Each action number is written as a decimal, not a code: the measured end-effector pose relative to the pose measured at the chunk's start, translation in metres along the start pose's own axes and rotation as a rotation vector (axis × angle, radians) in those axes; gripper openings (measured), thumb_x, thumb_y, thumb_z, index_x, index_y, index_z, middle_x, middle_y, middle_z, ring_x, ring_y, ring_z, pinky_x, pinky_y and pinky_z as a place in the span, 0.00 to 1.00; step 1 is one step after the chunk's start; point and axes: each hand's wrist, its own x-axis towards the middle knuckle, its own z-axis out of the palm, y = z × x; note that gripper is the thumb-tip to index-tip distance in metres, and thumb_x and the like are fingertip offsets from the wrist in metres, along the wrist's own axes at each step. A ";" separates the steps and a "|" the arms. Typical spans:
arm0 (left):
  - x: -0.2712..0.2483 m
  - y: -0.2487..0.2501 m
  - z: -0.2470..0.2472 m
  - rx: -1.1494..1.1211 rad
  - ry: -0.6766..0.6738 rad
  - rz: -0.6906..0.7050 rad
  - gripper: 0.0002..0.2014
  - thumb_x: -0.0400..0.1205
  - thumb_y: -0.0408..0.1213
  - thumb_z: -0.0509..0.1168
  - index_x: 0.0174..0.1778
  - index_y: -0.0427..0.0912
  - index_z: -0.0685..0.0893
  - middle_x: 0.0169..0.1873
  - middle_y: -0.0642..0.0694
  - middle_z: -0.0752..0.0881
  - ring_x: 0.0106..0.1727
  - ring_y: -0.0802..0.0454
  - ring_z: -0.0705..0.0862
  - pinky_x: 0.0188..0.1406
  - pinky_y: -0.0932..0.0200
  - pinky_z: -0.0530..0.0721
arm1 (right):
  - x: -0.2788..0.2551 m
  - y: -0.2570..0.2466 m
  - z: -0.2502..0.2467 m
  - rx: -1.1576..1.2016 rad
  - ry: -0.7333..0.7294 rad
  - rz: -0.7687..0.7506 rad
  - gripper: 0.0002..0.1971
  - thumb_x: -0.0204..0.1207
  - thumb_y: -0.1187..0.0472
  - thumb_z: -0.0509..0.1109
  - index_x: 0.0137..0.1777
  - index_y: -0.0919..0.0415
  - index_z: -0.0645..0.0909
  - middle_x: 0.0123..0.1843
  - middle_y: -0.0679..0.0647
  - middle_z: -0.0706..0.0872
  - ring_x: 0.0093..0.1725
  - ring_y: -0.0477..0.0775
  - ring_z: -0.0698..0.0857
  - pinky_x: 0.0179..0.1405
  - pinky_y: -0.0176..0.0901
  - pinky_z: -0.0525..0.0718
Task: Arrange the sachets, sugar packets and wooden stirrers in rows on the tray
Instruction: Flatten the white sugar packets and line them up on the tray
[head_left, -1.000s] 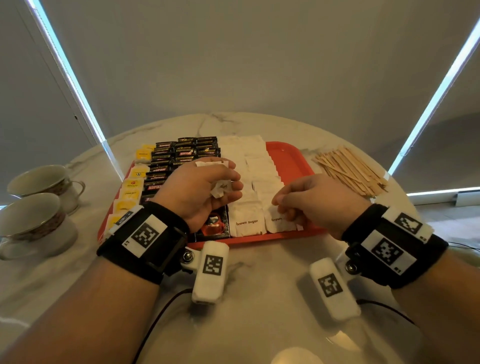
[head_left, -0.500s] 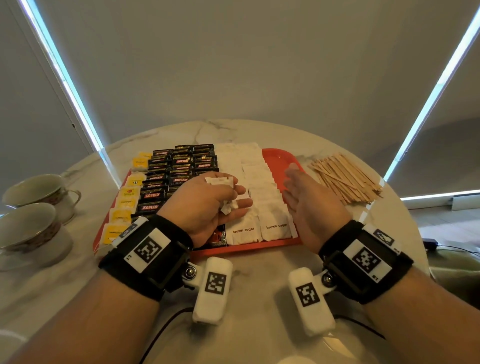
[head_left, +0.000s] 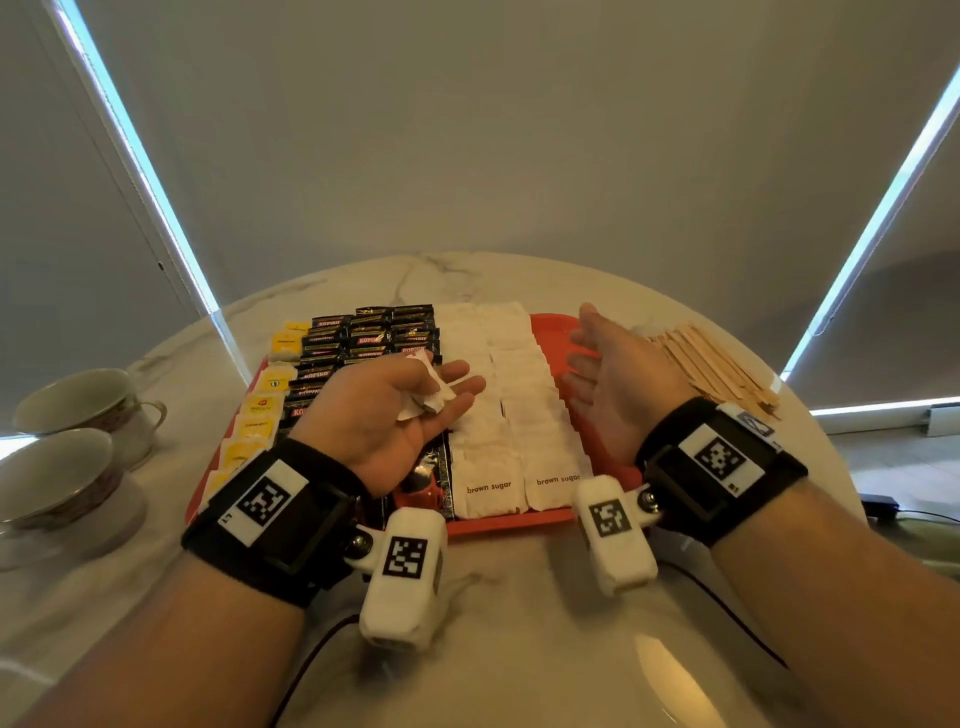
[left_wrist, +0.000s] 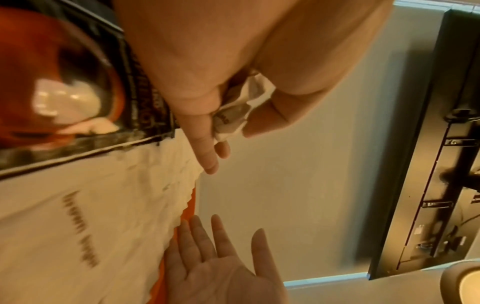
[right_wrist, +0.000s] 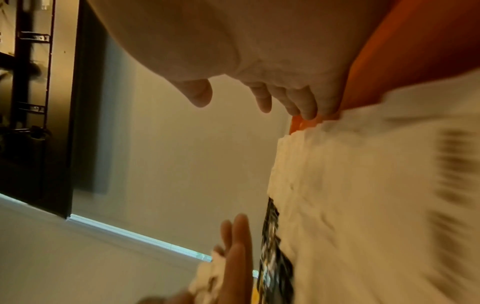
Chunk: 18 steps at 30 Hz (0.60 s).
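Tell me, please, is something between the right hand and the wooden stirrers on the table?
Nothing visible. The right hand is open over the tray's bare right part, and the stirrers lie on the table just to its right, off the tray.

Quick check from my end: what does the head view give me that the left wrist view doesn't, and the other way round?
Only the head view shows the wooden stirrers piled on the table right of the red tray, the yellow sachets and two cups.

Only the left wrist view shows, close up, the thumb and fingers of the left hand pinching a crumpled white packet.

Both show the open right hand and the brown sugar packets.
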 end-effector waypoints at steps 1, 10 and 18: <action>0.003 0.003 0.001 0.000 -0.006 0.002 0.21 0.83 0.15 0.53 0.72 0.28 0.75 0.62 0.29 0.90 0.56 0.32 0.94 0.54 0.49 0.94 | 0.007 -0.004 0.001 0.004 0.012 -0.006 0.39 0.82 0.36 0.67 0.87 0.53 0.63 0.87 0.58 0.67 0.83 0.60 0.70 0.81 0.58 0.68; 0.025 0.024 0.006 0.005 0.000 0.043 0.19 0.87 0.18 0.53 0.74 0.26 0.74 0.57 0.32 0.93 0.57 0.34 0.94 0.57 0.47 0.94 | 0.066 -0.020 0.020 -0.043 -0.060 0.065 0.40 0.82 0.33 0.63 0.85 0.60 0.67 0.87 0.61 0.66 0.85 0.62 0.67 0.85 0.63 0.63; 0.039 0.033 0.006 -0.041 0.019 0.053 0.20 0.81 0.14 0.52 0.68 0.28 0.76 0.67 0.21 0.81 0.54 0.24 0.93 0.58 0.41 0.91 | 0.097 -0.033 0.021 -0.044 -0.080 0.070 0.34 0.83 0.35 0.64 0.78 0.61 0.74 0.81 0.66 0.73 0.81 0.65 0.73 0.83 0.63 0.68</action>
